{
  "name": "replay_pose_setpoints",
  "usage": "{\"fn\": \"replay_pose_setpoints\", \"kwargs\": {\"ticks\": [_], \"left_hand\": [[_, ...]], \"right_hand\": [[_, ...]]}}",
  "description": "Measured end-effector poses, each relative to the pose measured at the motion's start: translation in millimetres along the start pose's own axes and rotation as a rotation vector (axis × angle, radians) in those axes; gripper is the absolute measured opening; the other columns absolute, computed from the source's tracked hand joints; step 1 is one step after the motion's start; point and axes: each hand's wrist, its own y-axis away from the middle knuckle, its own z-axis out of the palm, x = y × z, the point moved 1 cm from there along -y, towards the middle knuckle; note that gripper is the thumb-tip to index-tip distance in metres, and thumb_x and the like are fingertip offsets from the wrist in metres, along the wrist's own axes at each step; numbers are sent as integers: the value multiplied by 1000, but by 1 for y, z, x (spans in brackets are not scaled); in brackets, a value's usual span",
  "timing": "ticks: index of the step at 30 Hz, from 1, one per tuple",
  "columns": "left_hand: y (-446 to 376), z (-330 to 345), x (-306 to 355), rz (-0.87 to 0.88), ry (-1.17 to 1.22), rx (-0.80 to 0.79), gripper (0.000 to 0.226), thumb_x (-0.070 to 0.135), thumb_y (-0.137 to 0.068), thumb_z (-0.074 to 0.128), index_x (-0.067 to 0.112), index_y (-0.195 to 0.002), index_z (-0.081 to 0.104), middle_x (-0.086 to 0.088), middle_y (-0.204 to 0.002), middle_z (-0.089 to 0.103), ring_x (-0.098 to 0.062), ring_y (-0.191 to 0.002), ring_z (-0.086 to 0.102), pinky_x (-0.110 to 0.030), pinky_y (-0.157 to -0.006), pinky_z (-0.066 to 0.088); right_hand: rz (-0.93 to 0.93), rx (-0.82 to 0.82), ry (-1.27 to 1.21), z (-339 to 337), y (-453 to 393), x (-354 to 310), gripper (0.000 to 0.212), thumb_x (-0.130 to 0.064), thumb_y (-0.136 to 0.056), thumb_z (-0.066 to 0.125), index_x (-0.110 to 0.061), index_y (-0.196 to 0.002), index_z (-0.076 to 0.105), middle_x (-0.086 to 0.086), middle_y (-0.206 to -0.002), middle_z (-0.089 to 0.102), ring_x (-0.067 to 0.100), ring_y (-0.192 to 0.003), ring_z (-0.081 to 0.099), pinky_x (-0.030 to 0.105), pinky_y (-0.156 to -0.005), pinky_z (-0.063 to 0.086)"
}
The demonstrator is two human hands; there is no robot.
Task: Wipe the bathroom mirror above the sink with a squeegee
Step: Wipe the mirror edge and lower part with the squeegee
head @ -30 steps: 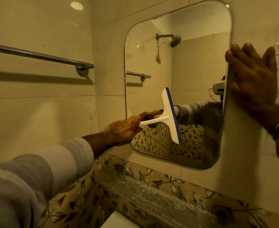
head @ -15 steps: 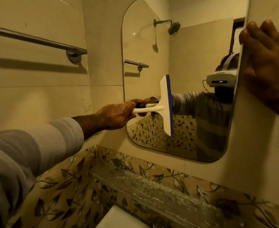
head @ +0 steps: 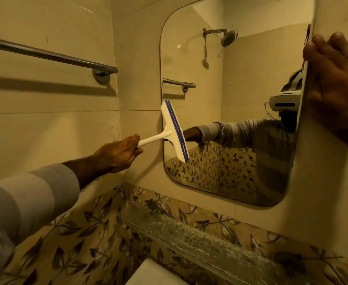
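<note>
A rounded-corner mirror [head: 241, 83] hangs on the cream tiled wall. My left hand [head: 117, 154] grips the white handle of a squeegee [head: 174, 130] with a blue rubber strip. Its blade stands nearly upright against the mirror's left edge, at mid-height. My right hand [head: 337, 89] rests flat on the wall at the mirror's right edge, fingers spread and pointing up. The mirror reflects my sleeved arm, a shower head and a towel bar.
A chrome towel bar [head: 49, 55] runs along the left wall. Under the mirror a frosted glass shelf [head: 189, 237] juts out over leaf-patterned tiles. A white sink corner [head: 148, 274] shows at the bottom edge.
The squeegee has slid left across the glass from the mirror's middle to its left edge. My left hand drew back with it. My right hand stays on the wall.
</note>
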Motion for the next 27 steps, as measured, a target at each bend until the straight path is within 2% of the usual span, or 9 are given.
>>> {"fn": "replay_pose_setpoints", "kwargs": {"ticks": [2,8,11,13,18,22,27], "left_hand": [[10,-3,10,-40,51,-50,20,42,-101,36,23,-100,31,9,-76,42,-13,-56,47,-29,-48,37],[33,15,26,-223,271,-130,19,39,-101,36,21,-101,31,1,-81,53,-17,-61,54,-32,-53,43],[52,32,56,-385,513,-183,21,35,-102,36,17,-110,30,-3,-79,57,-14,-57,55,-25,-47,43],[62,41,85,-508,699,-189,25,37,-102,35,16,-115,28,-5,-79,57,-14,-55,55,-25,-45,45],[73,45,153,-772,1097,-230,28,40,-102,33,17,-118,29,-9,-89,53,-15,-57,59,-24,-45,51],[74,43,192,-959,1442,-271,25,39,-102,36,23,-119,29,-18,-98,54,-24,-53,63,-50,-66,61],[69,31,237,-1091,1687,-254,22,36,-103,33,20,-118,28,-19,-99,50,-29,-61,61,-48,-55,58]], "right_hand": [[17,-32,-6,1,0,4,74,-31,-90,31,-20,-161,19,4,-168,17,23,-156,4,67,-120,13],[18,20,42,7,1,9,70,-33,-93,32,-21,-161,20,4,-167,19,23,-157,5,66,-120,11],[31,21,50,5,1,4,70,-32,-93,35,-20,-161,21,3,-167,19,22,-157,5,64,-122,3],[26,40,59,4,1,3,67,-31,-96,36,-19,-161,23,4,-167,20,23,-157,7,62,-123,0],[22,117,92,9,0,6,60,-27,-101,36,-18,-159,27,6,-165,28,24,-156,13,60,-124,1],[21,136,79,9,1,4,54,-27,-105,35,-17,-158,30,6,-164,31,26,-156,16,60,-124,3],[20,147,72,4,1,0,54,-30,-106,34,-15,-158,30,7,-164,31,27,-155,17,58,-124,2]]}}
